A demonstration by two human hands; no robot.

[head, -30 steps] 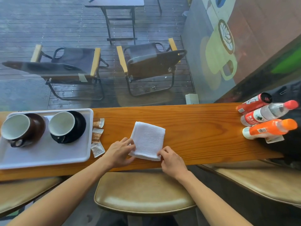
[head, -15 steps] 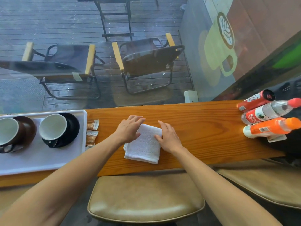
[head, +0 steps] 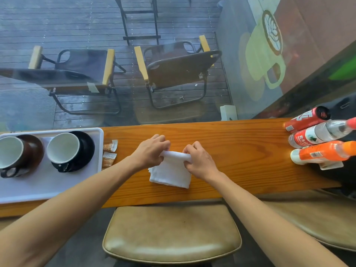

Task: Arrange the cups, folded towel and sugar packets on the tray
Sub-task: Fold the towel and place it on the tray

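A white folded towel (head: pixel 170 175) lies on the wooden counter (head: pixel 231 147) in front of me. My left hand (head: pixel 149 151) and my right hand (head: pixel 199 160) each pinch its far edge, which is curled up into a roll between them. To the left, a white tray (head: pixel 48 185) carries a brown cup (head: pixel 11 153) on a brown saucer and a black cup (head: pixel 63 148) on a black saucer. Brown sugar packets (head: pixel 109 153) lie on the counter just right of the tray.
Three bottles (head: pixel 317 137) lie on their sides at the counter's right end. A tan stool (head: pixel 171 234) stands below the counter's near edge, with another at the right. Beyond the glass are folding chairs on a deck.
Both hands went from the towel's near edge to its far edge. They now grip that edge and have rolled it up toward me.
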